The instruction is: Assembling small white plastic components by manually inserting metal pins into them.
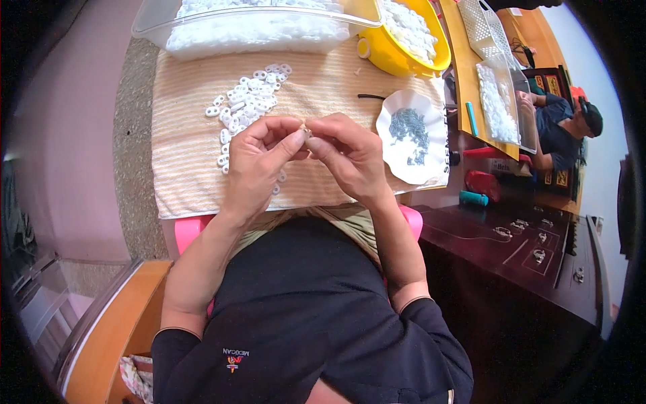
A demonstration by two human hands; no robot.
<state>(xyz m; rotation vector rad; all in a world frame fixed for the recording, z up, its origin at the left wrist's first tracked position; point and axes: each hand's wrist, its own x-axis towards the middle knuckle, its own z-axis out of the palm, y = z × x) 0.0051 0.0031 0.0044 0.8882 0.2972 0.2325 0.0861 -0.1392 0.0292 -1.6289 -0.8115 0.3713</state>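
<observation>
Above the near part of the striped towel, my left hand and my right hand meet fingertip to fingertip. Both are closed in a pinch around something tiny, mostly covered by the fingers, so its kind is not clear. A loose pile of small white oval plastic pieces, with two holes each, lies just beyond and left of my left hand. A few more of these pieces show below that hand. To the right of my right hand stands a white scalloped dish holding many small dark metal pins.
A clear bin heaped with white pieces stands at the far edge, beside a yellow basin of white parts. A black stick lies near the dish. On the right, another person works at a wooden table with another bin.
</observation>
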